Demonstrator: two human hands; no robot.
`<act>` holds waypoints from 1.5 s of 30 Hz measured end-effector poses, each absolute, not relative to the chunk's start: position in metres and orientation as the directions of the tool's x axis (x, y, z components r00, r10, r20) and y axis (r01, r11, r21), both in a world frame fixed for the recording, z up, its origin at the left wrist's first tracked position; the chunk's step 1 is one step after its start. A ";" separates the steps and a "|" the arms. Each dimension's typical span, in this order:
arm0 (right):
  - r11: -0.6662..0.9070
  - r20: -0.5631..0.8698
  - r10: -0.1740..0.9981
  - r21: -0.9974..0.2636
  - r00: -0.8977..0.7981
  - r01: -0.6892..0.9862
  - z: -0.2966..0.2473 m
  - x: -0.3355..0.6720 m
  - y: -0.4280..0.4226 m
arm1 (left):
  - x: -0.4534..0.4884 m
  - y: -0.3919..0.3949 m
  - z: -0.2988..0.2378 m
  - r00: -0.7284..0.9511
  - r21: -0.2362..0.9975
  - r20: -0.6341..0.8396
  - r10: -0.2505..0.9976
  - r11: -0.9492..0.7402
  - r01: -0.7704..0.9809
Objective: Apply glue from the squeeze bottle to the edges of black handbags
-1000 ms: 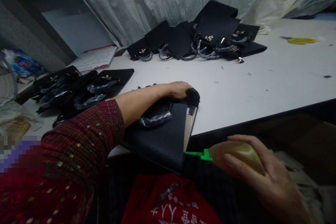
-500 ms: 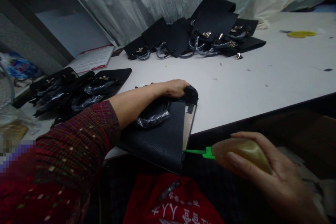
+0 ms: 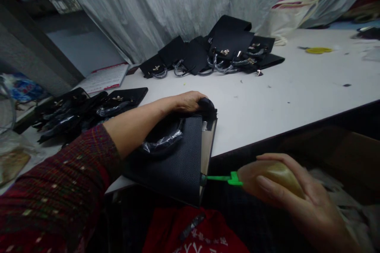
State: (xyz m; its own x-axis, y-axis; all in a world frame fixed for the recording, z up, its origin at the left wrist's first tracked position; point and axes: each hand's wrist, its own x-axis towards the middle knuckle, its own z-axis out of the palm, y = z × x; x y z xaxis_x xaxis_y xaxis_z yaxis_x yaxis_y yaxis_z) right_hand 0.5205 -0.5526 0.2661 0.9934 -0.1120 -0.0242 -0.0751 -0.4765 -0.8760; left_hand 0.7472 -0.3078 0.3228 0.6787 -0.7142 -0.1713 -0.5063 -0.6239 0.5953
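Note:
A black handbag [image 3: 178,166] with a plastic-wrapped handle [image 3: 163,142] lies at the table's front edge, its lower corner jutting past it. My left hand [image 3: 190,101] is closed on a folded black flap at the bag's far end; its fingertips are partly hidden. Along the bag's right side a pale strip [image 3: 206,146] shows between the black layers. In my right hand [image 3: 299,193] is a squeeze bottle [image 3: 270,178] of yellowish-brown liquid. Its thin green nozzle [image 3: 219,178] points left, the tip at the bag's open edge near the front corner.
More black bags lie in a heap [image 3: 231,39] at the back and in a stack [image 3: 115,99] at the left. Yellow-handled scissors [image 3: 318,50] and a cream cloth bag [image 3: 285,16] are at the right rear. A printed sheet [image 3: 105,78] lies at the left rear.
The view has shifted, so the table things sit lower and partly further left. The nozzle tip has moved a little along the bag's edge toward the front corner. Both hands keep their hold.

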 end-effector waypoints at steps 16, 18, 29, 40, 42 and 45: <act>-0.538 0.260 -0.192 -0.834 0.946 0.120 0.272 0.551 -0.542 | 0.697 -0.272 0.433 0.668 0.275 0.270 -0.693 -0.610 -0.743; -0.535 0.240 -0.197 -0.839 0.951 0.101 0.271 0.552 -0.543 | 0.683 -0.272 0.430 0.674 0.268 0.256 -0.692 -0.620 -0.738; -0.507 0.084 -0.130 -0.862 0.988 0.006 0.257 0.572 -0.545 | 0.640 -0.271 0.417 0.743 0.312 0.293 -0.602 -0.674 -0.669; -0.509 0.028 -0.108 -0.861 0.994 -0.031 0.263 0.577 -0.541 | 0.623 -0.269 0.418 0.766 0.318 0.311 -0.563 -0.698 -0.642; -0.509 0.041 -0.090 -0.860 0.995 -0.011 0.263 0.576 -0.541 | 0.623 -0.268 0.417 0.768 0.323 0.314 -0.558 -0.698 -0.639; -0.532 0.097 -0.171 -0.847 0.980 -0.009 0.263 0.575 -0.541 | 0.622 -0.268 0.417 0.775 0.332 0.309 -0.551 -0.702 -0.630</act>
